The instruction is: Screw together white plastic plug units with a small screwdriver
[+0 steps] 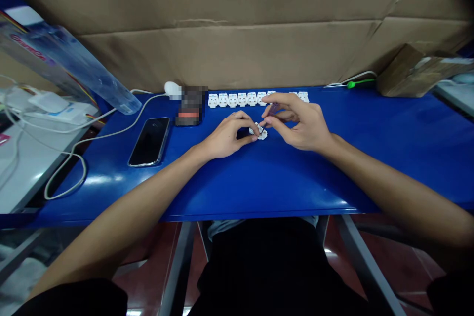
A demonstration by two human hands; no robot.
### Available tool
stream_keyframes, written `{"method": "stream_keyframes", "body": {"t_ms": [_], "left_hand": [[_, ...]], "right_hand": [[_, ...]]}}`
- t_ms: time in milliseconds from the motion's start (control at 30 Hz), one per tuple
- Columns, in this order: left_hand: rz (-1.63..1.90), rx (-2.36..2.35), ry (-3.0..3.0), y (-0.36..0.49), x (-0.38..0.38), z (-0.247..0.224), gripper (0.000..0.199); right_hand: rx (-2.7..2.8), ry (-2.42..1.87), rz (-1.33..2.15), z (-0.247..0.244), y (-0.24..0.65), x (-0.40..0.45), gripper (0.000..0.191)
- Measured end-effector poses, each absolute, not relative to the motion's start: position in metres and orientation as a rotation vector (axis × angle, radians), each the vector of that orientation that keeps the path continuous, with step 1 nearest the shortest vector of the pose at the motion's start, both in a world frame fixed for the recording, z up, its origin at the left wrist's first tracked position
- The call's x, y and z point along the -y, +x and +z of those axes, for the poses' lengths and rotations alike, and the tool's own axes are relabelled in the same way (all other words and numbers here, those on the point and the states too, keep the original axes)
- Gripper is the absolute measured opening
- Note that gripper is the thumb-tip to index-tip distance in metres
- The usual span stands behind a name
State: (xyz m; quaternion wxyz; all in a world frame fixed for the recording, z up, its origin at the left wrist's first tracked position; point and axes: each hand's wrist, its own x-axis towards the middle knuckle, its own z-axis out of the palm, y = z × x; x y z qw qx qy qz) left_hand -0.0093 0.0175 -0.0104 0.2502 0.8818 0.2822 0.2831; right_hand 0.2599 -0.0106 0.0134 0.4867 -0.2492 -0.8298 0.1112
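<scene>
Left hand (225, 137) pinches a small white plastic connector (260, 132); half-closed right hand (301, 123) touches it, a row of white connectors (237, 99) just beyond.

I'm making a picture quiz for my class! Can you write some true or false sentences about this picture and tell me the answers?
1. The table is blue. True.
2. The left hand holds a small white piece. True.
3. The black phone lies to the right of the left hand. False: it lies to the left of that hand.
4. The right hand wears a ring. False: the ring is on the left hand.
5. Small white blocks stand in a row behind the hands. True.
6. Bricks stand behind the table. False: brown cardboard does.
</scene>
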Motion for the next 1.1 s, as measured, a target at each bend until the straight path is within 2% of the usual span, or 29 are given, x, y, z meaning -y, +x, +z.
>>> {"method": "stream_keyframes", "body": {"t_ms": [100,233,467,667,833,1000,1100], "left_hand": [[0.779,-0.773,2.398,-0.0093,-0.0172,-0.0107,0.012],[0.775,-0.78,2.399,-0.0094,-0.0164,-0.0101,0.011],[0.789,-0.743,2.41,-0.0085,-0.0147,-0.0081,0.01],[0.775,-0.751,2.422,-0.0081,-0.0149,-0.0075,0.011],[0.775,-0.753,2.419,-0.0079,-0.0145,-0.0073,0.011],[0.773,-0.743,2.437,-0.0086,-0.0151,-0.0076,0.014],[0.776,-0.737,2.441,-0.0088,-0.0152,-0.0072,0.015]], "right_hand": [[2.027,-0.609,0.218,0.014,0.2598,0.0116,0.047],[2.061,-0.668,0.361,0.0129,0.2601,0.0136,0.053],[1.898,-0.6,0.136,0.0117,0.2558,0.0096,0.041],[1.92,-0.667,0.278,0.0103,0.2547,0.0121,0.044],[1.884,-0.649,0.151,0.0116,0.2545,0.0103,0.041],[1.93,-0.597,0.227,0.0131,0.2553,0.0103,0.044],[1.884,-0.616,0.119,0.0133,0.2571,0.0101,0.038]]}}
